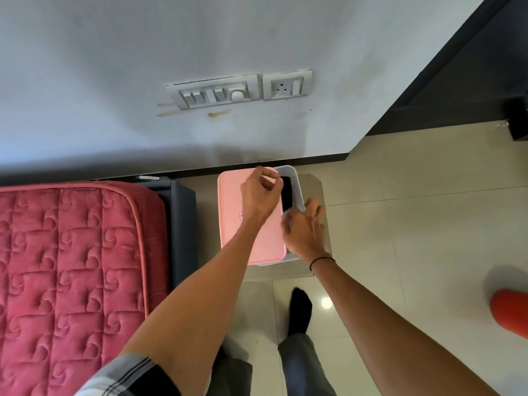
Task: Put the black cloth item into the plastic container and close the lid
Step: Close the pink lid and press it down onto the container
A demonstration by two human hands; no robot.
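Note:
A clear plastic container stands on the tiled floor against the wall. Its pink lid lies across most of the top, shifted left, leaving a gap on the right. Through that gap the black cloth item shows inside the container. My left hand reaches over the lid's far right edge with fingers curled on it. My right hand grips the lid's right edge nearer to me, beside the container's right wall.
A red quilted mattress on a dark grey frame stands left of the container. The white wall with switch plates rises behind. My foot in a black sock is below; an orange object lies at right.

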